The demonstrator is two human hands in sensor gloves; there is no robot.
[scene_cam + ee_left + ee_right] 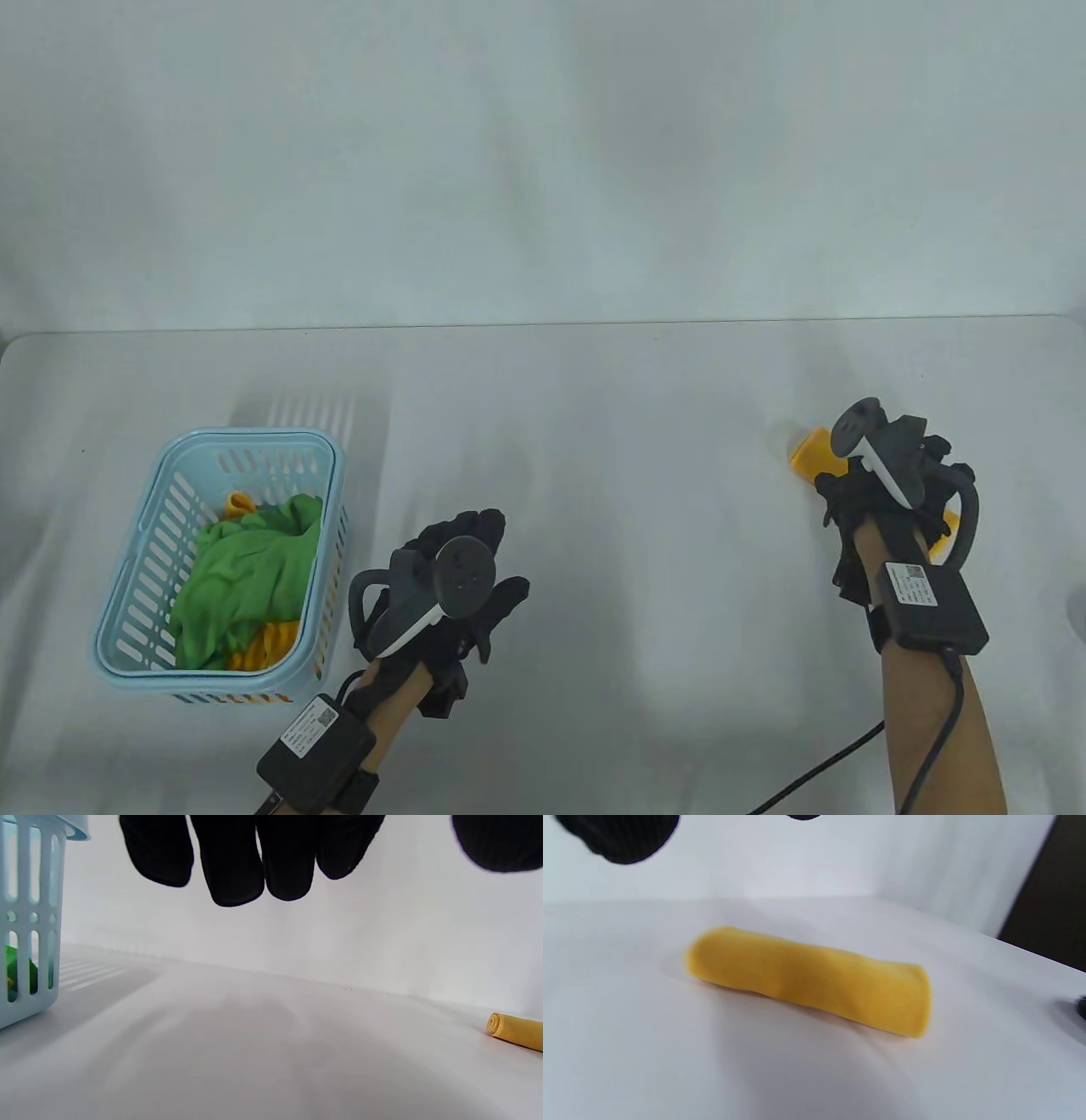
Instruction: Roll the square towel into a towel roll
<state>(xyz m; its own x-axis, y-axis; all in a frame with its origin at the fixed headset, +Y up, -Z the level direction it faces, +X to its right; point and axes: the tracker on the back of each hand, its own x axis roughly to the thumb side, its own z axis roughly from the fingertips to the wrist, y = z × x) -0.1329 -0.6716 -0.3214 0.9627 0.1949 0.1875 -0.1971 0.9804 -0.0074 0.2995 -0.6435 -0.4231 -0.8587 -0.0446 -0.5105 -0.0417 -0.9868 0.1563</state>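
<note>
Yellow cloth towel roll (pixel 808 980): fully rolled, lying free on white worktop (pixel 594 509), right side. Right hand (pixel 882 492) above it, fingers' state untellable. Left hand (pixel 458 586) relaxed, empty. Remaining: apparently nothing.

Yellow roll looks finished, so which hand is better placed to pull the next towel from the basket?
Left. The left hand hovers open beside the basket holding the green towel; the right hand is far off, above the yellow roll.

White labels with QR-like codes are showing on the black wrist boxes (pixel 932 604) and (pixel 316 740), but their print is staying too small to read
</note>
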